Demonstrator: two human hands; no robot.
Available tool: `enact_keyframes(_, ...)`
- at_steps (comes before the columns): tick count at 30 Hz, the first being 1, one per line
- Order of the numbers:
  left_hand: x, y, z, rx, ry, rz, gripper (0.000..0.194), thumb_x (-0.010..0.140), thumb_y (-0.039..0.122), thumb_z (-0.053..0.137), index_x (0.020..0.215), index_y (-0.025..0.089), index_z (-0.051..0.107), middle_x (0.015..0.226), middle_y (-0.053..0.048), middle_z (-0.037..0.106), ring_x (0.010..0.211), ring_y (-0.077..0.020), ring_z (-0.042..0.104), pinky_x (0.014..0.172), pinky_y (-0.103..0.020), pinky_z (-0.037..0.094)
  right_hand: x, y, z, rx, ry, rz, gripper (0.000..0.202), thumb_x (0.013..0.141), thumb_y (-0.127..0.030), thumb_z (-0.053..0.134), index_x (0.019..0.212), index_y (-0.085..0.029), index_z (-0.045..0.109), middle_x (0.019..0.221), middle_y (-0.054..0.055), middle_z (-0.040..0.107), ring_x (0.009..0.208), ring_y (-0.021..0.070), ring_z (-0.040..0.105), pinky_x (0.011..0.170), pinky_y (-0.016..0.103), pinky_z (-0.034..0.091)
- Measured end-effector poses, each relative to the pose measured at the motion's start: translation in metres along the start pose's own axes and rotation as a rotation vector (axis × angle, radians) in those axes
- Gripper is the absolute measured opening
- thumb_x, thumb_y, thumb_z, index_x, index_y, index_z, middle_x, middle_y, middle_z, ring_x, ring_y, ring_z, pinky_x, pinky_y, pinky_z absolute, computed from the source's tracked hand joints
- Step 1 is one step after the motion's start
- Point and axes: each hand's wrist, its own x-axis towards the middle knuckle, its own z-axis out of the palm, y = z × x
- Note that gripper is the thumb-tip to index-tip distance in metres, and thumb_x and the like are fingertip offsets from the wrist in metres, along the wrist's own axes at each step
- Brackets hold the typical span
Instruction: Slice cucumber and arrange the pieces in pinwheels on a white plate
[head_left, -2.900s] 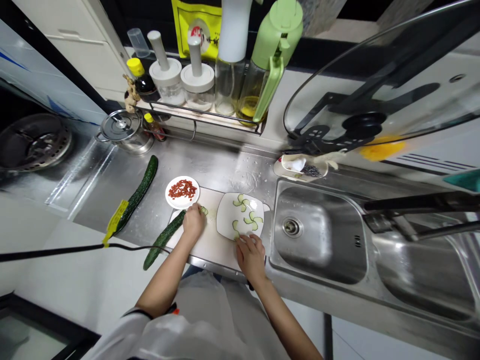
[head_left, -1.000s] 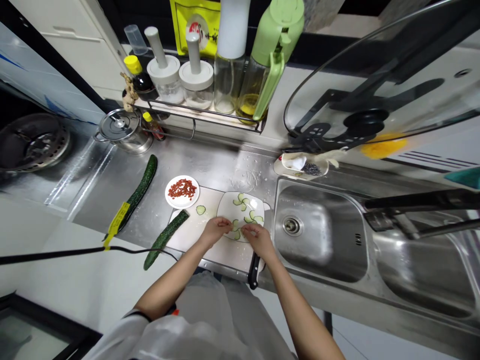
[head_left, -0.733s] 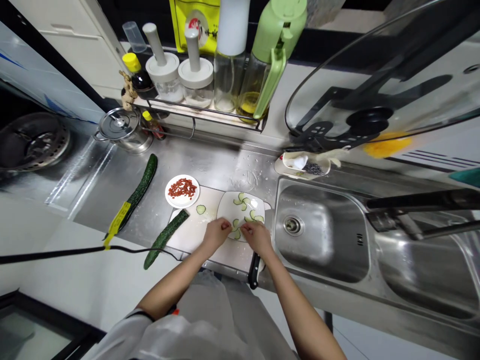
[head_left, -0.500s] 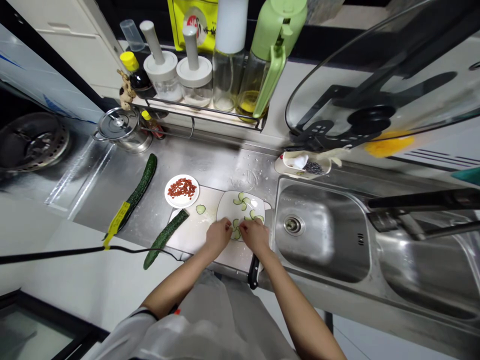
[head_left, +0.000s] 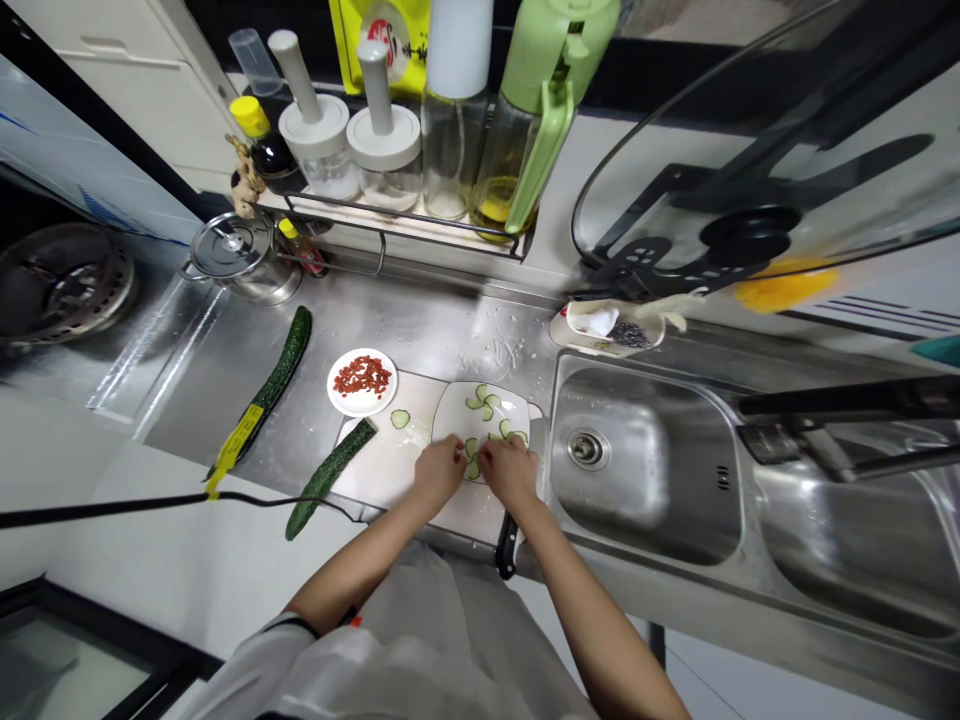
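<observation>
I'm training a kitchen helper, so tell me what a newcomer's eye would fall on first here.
Probably the small red pieces on the round white plate, left of centre in the picture. Next, likely, the pale-green crescent slices on the squarish white plate, with the bare left hand and bare right hand over its near edge. The large round glass lid with a black knob, at upper right, also stands out.

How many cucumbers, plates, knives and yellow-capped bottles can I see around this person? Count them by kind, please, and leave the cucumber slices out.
Cucumbers: 2
Plates: 2
Knife: 1
Yellow-capped bottles: 2
Total: 7
</observation>
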Motion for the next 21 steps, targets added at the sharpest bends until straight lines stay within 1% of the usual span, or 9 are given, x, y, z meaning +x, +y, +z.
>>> enact_keyframes(3, 0.001, 0.0, 0.002, 0.025, 0.002, 0.008, 0.022, 0.082, 0.022, 0.054, 0.102, 0.023, 0.061, 0.091, -0.006, 0.069, 0.087, -0.0203, 0.061, 0.074, -0.028, 0.04, -0.001, 0.0, 0.001, -0.018, 0.021, -0.011, 0.019, 0.088, -0.028, 0.047, 0.081, -0.022, 0.064, 0.089, 0.007, 0.066, 0.098, 0.0241, 0.045, 0.07, 0.032, 0.028)
enact_keyframes(6, 0.001, -0.002, 0.003, 0.069, 0.017, 0.048, 0.022, 0.083, 0.022, 0.053, 0.104, 0.023, 0.06, 0.093, -0.006, 0.067, 0.087, -0.0198, 0.06, 0.073, -0.028, 0.041, -0.002, -0.001, 0.001, -0.033, 0.043, -0.018, 0.016, 0.087, -0.03, 0.049, 0.084, -0.022, 0.063, 0.092, 0.007, 0.065, 0.099, 0.0243, 0.044, 0.07, 0.032, 0.027)
enact_keyframes(10, -0.001, -0.004, 0.004, 0.097, 0.077, 0.109, 0.025, 0.081, 0.02, 0.055, 0.105, 0.021, 0.059, 0.102, -0.007, 0.063, 0.092, -0.0188, 0.057, 0.076, -0.027, 0.041, -0.004, -0.002, 0.001, -0.052, 0.088, -0.028, 0.015, 0.087, -0.03, 0.051, 0.093, -0.022, 0.061, 0.098, 0.007, 0.063, 0.101, 0.0241, 0.042, 0.07, 0.031, 0.027)
enact_keyframes(13, -0.002, -0.005, 0.004, 0.118, 0.101, 0.154, 0.024, 0.081, 0.019, 0.055, 0.104, 0.021, 0.06, 0.106, -0.007, 0.059, 0.096, -0.0187, 0.055, 0.079, -0.027, 0.041, -0.005, -0.002, 0.002, -0.058, 0.096, -0.04, 0.016, 0.089, -0.031, 0.049, 0.092, -0.022, 0.061, 0.098, 0.007, 0.063, 0.1, 0.0238, 0.042, 0.069, 0.031, 0.026)
enact_keyframes(16, -0.004, -0.006, 0.004, 0.151, 0.083, 0.194, 0.018, 0.084, 0.019, 0.051, 0.097, 0.02, 0.064, 0.102, -0.008, 0.058, 0.097, -0.0187, 0.053, 0.08, -0.027, 0.041, -0.007, -0.002, 0.006, -0.055, 0.097, -0.047, 0.018, 0.09, -0.032, 0.047, 0.087, -0.022, 0.062, 0.095, 0.006, 0.063, 0.099, 0.0237, 0.043, 0.069, 0.031, 0.026)
enact_keyframes(18, -0.006, -0.006, 0.004, 0.171, 0.061, 0.202, 0.02, 0.087, 0.021, 0.047, 0.093, 0.019, 0.066, 0.098, -0.008, 0.059, 0.097, -0.0187, 0.053, 0.081, -0.027, 0.041, -0.009, -0.001, 0.007, -0.049, 0.102, -0.057, 0.02, 0.091, -0.032, 0.046, 0.086, -0.022, 0.063, 0.093, 0.006, 0.064, 0.099, 0.0234, 0.043, 0.069, 0.031, 0.025)
enact_keyframes(21, -0.008, -0.004, 0.002, 0.185, 0.042, 0.197, 0.024, 0.089, 0.022, 0.044, 0.093, 0.019, 0.067, 0.096, -0.009, 0.059, 0.098, -0.019, 0.052, 0.084, -0.027, 0.04, -0.01, 0.0, 0.008, -0.04, 0.109, -0.069, 0.021, 0.091, -0.032, 0.045, 0.086, -0.022, 0.063, 0.093, 0.006, 0.064, 0.099, 0.0229, 0.044, 0.07, 0.031, 0.026)
